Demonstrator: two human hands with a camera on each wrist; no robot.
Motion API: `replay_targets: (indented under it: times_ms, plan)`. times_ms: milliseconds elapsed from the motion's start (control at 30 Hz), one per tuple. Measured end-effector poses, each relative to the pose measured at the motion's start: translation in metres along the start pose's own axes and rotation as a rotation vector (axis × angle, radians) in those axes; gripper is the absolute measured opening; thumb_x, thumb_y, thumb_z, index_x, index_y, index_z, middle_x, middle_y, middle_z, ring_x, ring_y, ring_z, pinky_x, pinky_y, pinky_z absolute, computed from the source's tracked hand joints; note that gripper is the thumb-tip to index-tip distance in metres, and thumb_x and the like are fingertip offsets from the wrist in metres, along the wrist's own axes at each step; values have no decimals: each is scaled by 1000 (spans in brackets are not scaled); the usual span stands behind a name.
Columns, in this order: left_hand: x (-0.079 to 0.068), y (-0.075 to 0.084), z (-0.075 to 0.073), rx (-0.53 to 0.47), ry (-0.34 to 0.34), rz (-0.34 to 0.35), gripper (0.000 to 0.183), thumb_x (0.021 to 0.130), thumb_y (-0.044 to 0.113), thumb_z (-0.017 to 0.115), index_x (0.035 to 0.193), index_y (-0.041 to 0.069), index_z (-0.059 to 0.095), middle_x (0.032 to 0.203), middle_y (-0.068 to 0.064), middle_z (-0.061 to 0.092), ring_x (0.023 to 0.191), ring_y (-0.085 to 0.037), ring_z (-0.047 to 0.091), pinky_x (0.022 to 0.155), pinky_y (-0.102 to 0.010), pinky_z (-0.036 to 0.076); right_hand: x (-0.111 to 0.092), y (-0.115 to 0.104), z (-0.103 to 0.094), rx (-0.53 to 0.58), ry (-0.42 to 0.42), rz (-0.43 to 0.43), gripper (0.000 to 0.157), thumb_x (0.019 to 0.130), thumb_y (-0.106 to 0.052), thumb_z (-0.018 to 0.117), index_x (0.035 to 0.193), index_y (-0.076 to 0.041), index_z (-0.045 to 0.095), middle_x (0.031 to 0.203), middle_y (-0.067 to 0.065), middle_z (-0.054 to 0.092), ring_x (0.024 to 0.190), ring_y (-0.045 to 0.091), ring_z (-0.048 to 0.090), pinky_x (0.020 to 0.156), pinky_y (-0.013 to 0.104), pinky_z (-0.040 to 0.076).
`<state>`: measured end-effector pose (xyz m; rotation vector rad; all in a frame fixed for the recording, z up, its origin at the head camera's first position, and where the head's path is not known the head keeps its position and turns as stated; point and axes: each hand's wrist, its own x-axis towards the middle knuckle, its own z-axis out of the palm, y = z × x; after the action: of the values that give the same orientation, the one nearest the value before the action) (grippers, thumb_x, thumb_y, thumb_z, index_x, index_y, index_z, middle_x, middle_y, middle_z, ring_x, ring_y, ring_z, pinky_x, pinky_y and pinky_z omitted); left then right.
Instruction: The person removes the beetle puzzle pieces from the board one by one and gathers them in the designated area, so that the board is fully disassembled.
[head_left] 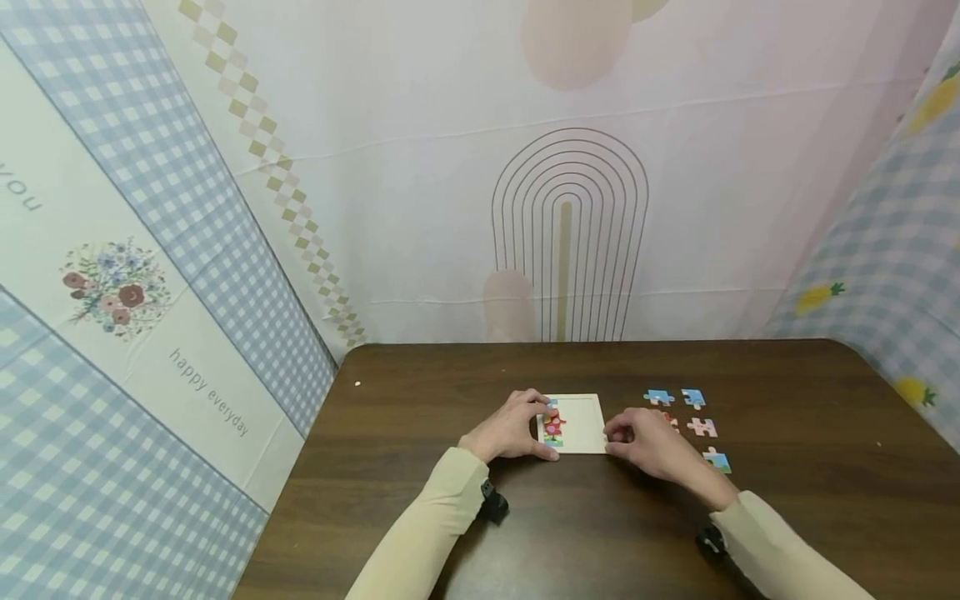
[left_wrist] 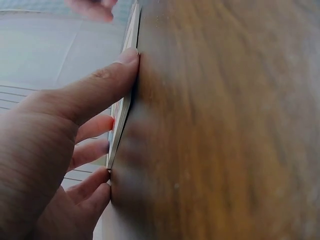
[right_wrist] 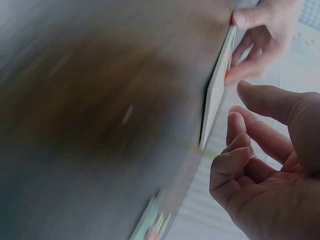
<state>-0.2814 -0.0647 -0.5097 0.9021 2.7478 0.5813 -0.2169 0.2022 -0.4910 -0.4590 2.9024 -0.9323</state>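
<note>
A pale square puzzle tray (head_left: 582, 423) lies flat on the dark wooden table. Joined jigsaw pieces (head_left: 553, 428) with a red figure fill its left strip, partly covered by fingers. My left hand (head_left: 513, 428) grips the tray's left side, the thumb on the near edge (left_wrist: 131, 56) and the fingers toward the far side. Beside the tray's right edge hovers my right hand (head_left: 651, 442), its fingers bent. In the right wrist view a gap shows between thumb (right_wrist: 260, 100) and forefinger, and no piece appears between them.
Loose jigsaw pieces lie right of the tray: a blue one (head_left: 658, 397), another blue one (head_left: 693, 399), a pink one (head_left: 702, 427), a blue-green one (head_left: 717, 462). A red one (head_left: 670, 421) is half hidden behind my right hand. A patterned cloth (head_left: 420, 233) hangs behind the table.
</note>
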Motion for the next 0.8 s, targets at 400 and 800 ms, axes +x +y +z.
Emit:
replay_targets:
  times_ms: [400,800]
  plan:
    - [-1,0,0,-18,6,20,76,85,49,94,150,21,68,157,1,57,152,-24,45,123,-39,48,27,-28,35,14,-32,-84,11,91,-7,86,101,-4,82,88,1,71,78,7,59,70,25,52]
    - [-3,-1,-1,-15,18,38,74,84,48,95,148,20,70,155,1,58,151,-24,46,122,-37,48,35,-40,47,58,-98,-74,11,88,-3,85,88,-7,75,80,0,67,73,10,56,67,26,48]
